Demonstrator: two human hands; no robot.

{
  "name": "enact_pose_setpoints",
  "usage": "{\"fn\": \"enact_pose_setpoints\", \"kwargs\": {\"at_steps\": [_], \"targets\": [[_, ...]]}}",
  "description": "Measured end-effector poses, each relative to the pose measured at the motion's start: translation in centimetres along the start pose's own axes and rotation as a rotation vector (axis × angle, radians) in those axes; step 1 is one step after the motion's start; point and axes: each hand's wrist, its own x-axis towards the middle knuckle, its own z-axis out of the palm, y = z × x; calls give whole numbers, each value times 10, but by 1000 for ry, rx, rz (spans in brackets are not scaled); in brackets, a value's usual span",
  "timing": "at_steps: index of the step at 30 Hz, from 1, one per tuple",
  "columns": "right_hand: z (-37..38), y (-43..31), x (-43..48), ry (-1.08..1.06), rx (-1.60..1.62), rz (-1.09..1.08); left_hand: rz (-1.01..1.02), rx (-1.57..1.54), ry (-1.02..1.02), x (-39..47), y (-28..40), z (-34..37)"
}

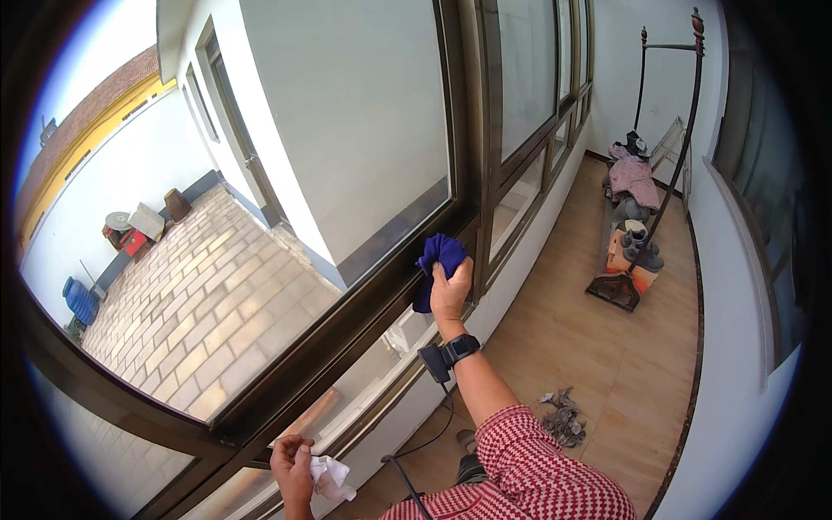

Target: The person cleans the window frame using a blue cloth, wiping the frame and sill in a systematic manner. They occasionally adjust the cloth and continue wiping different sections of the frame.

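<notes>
My right hand (pixel 453 289) grips a dark blue cloth (pixel 441 252) and presses it against the lower rail of a dark brown metal window frame (pixel 383 289), near its right corner. Part of the cloth hangs below the rail. At the lower left, my left hand (pixel 292 465) is closed around a crumpled white tissue (pixel 331 478), whose loose end sticks out to the right. That hand is beside the lower part of the frame; whether it touches the frame is hard to tell. A black device (pixel 448 357) with a cable is strapped to my right wrist.
Grey crumpled scraps (pixel 564 419) lie on the tan floor (pixel 578 325) near my feet. Farther along the narrow room, a dark metal clothes rack (pixel 676 162) stands over shoes (pixel 642 250) and a pink cloth (pixel 634 182). Through the glass shows a paved courtyard (pixel 214 305).
</notes>
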Motion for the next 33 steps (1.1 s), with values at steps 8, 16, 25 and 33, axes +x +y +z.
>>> {"fn": "enact_pose_setpoints", "kwargs": {"at_steps": [8, 16, 25, 33], "targets": [[-46, -36, 152, -135, -106, -44, 95, -4, 86, 47, 46, 79], [12, -52, 283, -337, -298, -651, -5, 47, 324, 51, 57, 96], [-60, 78, 147, -283, -426, -319, -88, 417, 358, 52, 78, 108], [-61, 58, 170, -349, -396, -294, -68, 239, 352, 51, 62, 101]]}}
